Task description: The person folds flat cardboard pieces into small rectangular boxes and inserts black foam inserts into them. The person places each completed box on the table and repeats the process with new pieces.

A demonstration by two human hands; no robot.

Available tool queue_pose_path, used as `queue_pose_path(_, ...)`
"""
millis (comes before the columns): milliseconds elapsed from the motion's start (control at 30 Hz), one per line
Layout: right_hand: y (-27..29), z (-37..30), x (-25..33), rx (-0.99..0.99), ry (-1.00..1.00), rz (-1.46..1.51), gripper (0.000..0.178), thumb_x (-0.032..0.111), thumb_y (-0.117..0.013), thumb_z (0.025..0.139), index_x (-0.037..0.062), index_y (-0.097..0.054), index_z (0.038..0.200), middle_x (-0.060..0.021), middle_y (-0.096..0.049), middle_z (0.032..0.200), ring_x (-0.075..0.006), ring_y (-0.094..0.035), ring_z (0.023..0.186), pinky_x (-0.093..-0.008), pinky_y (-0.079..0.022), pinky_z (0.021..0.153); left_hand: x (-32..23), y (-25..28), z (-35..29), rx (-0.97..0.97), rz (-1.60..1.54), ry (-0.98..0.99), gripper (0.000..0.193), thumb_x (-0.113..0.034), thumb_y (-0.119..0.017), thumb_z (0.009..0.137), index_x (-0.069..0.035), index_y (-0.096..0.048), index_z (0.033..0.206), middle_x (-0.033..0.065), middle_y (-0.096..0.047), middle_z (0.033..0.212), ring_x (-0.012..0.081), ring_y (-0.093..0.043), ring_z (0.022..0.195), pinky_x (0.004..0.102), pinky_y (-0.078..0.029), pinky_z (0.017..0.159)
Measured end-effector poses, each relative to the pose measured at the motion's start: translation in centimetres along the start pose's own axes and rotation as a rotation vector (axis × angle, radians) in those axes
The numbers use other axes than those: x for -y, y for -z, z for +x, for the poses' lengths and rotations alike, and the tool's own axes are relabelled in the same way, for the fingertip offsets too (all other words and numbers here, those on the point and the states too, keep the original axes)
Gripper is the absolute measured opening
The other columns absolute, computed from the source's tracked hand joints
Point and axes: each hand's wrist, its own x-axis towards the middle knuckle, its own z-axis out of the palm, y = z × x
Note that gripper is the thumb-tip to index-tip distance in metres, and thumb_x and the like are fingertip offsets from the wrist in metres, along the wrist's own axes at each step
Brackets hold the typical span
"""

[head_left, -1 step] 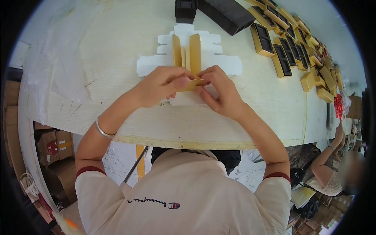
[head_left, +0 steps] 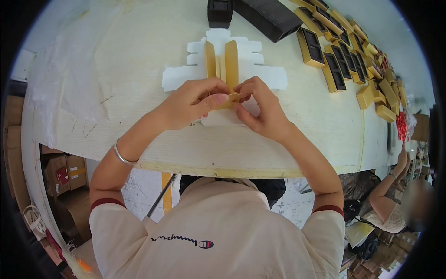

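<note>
A partly folded gold cardboard box (head_left: 231, 63) stands in front of me, its two long walls upright. Under and around it lie white flat cardboard sheets with tabbed edges (head_left: 179, 78). At the box's near end, my left hand (head_left: 195, 100) grips the gold end flap, thumb on the near side and fingers behind it. From the other side, my right hand (head_left: 262, 107) pinches the right corner of that flap between its fingers. My fingers hide part of the near end.
At the far side of the table stand black box inserts (head_left: 269, 17). Several gold boxes with black inserts (head_left: 334, 69) crowd the right. Clear plastic sheeting (head_left: 79, 79) lies on the left. A co-worker's arm (head_left: 385, 190) shows at the far right.
My left thumb has shifted slightly to the right along the gold flap. My right hand stays almost where it was.
</note>
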Motion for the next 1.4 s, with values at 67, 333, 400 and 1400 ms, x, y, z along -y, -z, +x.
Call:
queue_pose_path(67, 0.0, 0.1, -0.2, -0.008, -0.060, 0.077, 0.025, -0.003, -0.064, 0.081, 0.0012, -0.050, 0.102, -0.0103, -0.051, 0.092, -0.0226, -0.060, 0.078, -0.0310, -0.050, 0.069, 0.2, -0.5, 0.2, -0.149, -0.107, 0.006, 0.027, -0.029, -0.049, 0.098, -0.002, -0.052, 0.103, 0.0034, -0.057, 0.083, 0.0081, -0.049, 0.056, 0.0217, -0.042, 0.050)
queue_pose_path(333, 0.3, 0.4, 0.2, 0.047, -0.131, 0.079, 0.038, 0.003, -0.070, 0.081, 0.0033, -0.049, 0.111, -0.0099, -0.052, 0.091, -0.0206, -0.059, 0.080, -0.0311, -0.050, 0.072, 0.5, -1.4, 0.3, -0.242, -0.012, -0.019, 0.022, -0.016, -0.061, 0.091, -0.004, -0.050, 0.106, 0.0060, -0.058, 0.092, 0.0100, -0.050, 0.054, 0.0240, -0.042, 0.049)
queue_pose_path(400, 0.3, 0.4, 0.3, 0.012, -0.166, 0.117, 0.037, 0.002, -0.070, 0.080, 0.0034, -0.050, 0.112, -0.0099, -0.053, 0.093, -0.0205, -0.059, 0.080, -0.0310, -0.050, 0.072, 0.2, -1.8, -0.5, -0.217, 0.080, -0.147, 0.028, -0.016, -0.065, 0.088, -0.004, -0.051, 0.110, 0.0081, -0.059, 0.095, 0.0120, -0.053, 0.059, 0.0262, -0.043, 0.052)
queue_pose_path(1400, -0.4, 0.1, 0.2, -0.066, 0.002, -0.446, 0.038, 0.003, -0.066, 0.080, 0.0085, -0.056, 0.117, -0.0128, -0.049, 0.114, -0.0242, -0.058, 0.081, -0.0319, -0.049, 0.065, 1.5, -1.5, 0.0, -0.329, 0.305, -0.269, 0.038, -0.003, -0.055, 0.090, -0.006, -0.034, 0.121, 0.0144, -0.055, 0.094, 0.0246, -0.057, 0.077, 0.0338, -0.048, 0.070)
